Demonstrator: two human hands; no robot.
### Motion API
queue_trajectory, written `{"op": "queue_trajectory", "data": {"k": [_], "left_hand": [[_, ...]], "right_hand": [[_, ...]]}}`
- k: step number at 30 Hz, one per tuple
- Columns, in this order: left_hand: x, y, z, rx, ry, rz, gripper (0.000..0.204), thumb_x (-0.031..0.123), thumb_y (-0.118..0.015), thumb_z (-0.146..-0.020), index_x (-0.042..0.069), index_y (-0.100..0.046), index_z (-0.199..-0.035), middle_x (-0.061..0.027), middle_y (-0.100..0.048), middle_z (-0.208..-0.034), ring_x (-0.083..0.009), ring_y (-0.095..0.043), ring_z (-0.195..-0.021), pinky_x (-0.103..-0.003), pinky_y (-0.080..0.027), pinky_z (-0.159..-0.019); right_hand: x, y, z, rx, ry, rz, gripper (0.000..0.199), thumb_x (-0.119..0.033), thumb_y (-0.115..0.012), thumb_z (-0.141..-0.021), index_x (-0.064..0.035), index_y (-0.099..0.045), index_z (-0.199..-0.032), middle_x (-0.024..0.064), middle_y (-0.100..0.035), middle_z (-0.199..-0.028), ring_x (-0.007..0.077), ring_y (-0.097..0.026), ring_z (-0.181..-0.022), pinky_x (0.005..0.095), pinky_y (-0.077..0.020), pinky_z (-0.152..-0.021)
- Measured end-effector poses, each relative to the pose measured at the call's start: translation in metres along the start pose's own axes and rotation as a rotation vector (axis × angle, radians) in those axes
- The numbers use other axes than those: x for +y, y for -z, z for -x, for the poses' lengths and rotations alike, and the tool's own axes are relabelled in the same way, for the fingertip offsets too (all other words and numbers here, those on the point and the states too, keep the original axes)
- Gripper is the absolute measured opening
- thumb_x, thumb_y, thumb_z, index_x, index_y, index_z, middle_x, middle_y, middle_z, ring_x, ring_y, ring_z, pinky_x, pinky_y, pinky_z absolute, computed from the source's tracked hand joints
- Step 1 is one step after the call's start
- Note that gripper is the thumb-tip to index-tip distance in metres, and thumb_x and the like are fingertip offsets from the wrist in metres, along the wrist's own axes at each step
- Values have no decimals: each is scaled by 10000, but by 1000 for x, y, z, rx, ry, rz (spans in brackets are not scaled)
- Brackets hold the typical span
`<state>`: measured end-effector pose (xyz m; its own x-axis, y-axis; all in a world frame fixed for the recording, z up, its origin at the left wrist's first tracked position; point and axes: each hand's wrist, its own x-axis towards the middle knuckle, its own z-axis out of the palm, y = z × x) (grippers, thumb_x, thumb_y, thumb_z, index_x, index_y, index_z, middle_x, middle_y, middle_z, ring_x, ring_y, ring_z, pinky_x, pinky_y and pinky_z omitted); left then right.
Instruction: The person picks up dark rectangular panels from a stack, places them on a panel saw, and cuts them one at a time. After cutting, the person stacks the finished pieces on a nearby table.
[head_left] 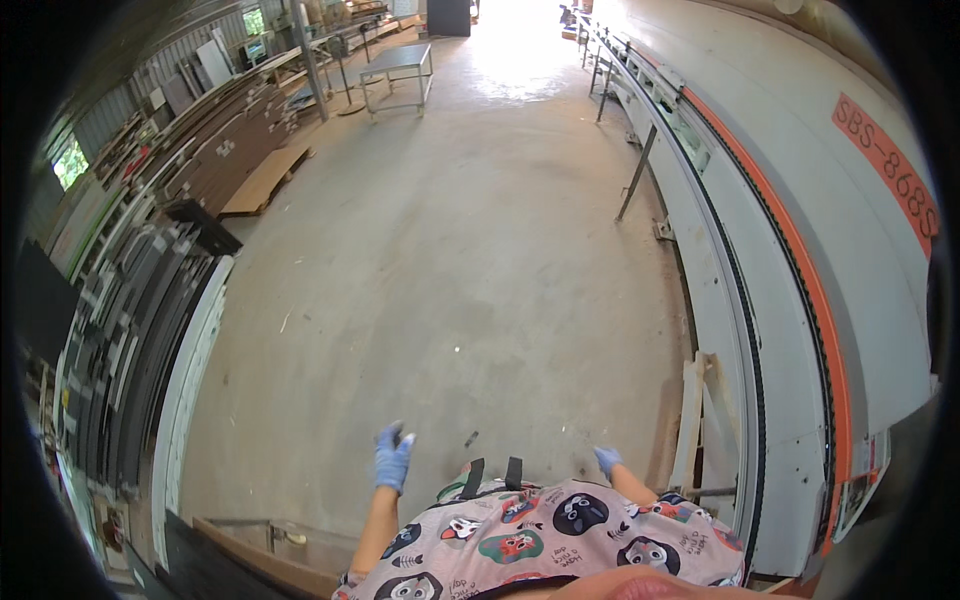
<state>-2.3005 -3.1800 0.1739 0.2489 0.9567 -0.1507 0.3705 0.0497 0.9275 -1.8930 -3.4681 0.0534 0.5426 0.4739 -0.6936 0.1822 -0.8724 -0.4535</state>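
Note:
My left hand (393, 460), in a blue-grey work glove, hangs over the concrete floor (450, 270) in front of me. Its thumb stands apart from the fingers, and nothing is in it. On the other side, my right hand (607, 460) wears a matching glove and is held low, close to my body. It is small in view and its fingers are too foreshortened to make out. Between the hands, a patterned pink garment (535, 535) with two dark straps covers my front. A small dark scrap (471, 439) lies on the floor near my left hand.
Along the right runs a long white machine (880, 290) with an orange edge and a rail (720, 240) on legs. Stacked dark panels (130, 370) and brown boards (225, 150) line the left. A metal table (398, 60) stands far ahead, left of a bright opening.

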Motion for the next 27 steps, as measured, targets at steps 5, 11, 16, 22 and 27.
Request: {"op": "queue_trajectory", "data": {"k": [5, 11, 16, 22, 27], "left_hand": [[132, -81, -148, -334, -139, -37, 449, 261, -639, -807, 87, -511, -1201, -119, -562, -1165, -242, -546, -1064, -335, -422, -925], [123, -128, -266, -221, -210, -146, 496, 377, -560, -832, 113, -480, -1245, -136, -510, -1250, -308, -504, -1123, -388, -396, -955], [-9, -139, -235, -149, 328, -252, 566, 424, -624, -778, 91, -507, -1221, -139, -572, -1177, -291, -553, -1066, -372, -435, -915], [-55, -138, -60, 354, 1150, -30, 513, 390, -551, -796, 134, -502, -1238, -157, -598, -1114, -320, -577, -1009, -410, -451, -883], [-30, -144, 51, 741, 1555, -9, 535, 384, -567, -775, 102, -513, -1226, -167, -580, -1148, -322, -556, -1049, -398, -434, -901]], "right_hand": [[34, 35, -52, -35, -408, -203, 286, -300, -477, -857, -46, -605, -891, 120, -606, -768, 250, -597, -660, 441, -471, -538], [-111, 102, -185, -150, -218, -108, 273, -322, -486, -856, -77, -587, -921, 96, -599, -810, 235, -561, -664, 422, -445, -537], [-267, 153, -304, -306, -25, 76, 266, -340, -493, -855, -104, -573, -946, 76, -593, -845, 222, -532, -667, 406, -423, -535], [-478, 159, -566, -267, 245, 187, 263, -362, -501, -853, -135, -556, -976, 53, -586, -887, 207, -497, -671, 387, -397, -534], [-574, -78, -434, -687, 255, 138, 389, -363, -487, -863, -232, -439, -1225, 40, -575, -1151, 224, -562, -907, 404, -416, -679]]}}
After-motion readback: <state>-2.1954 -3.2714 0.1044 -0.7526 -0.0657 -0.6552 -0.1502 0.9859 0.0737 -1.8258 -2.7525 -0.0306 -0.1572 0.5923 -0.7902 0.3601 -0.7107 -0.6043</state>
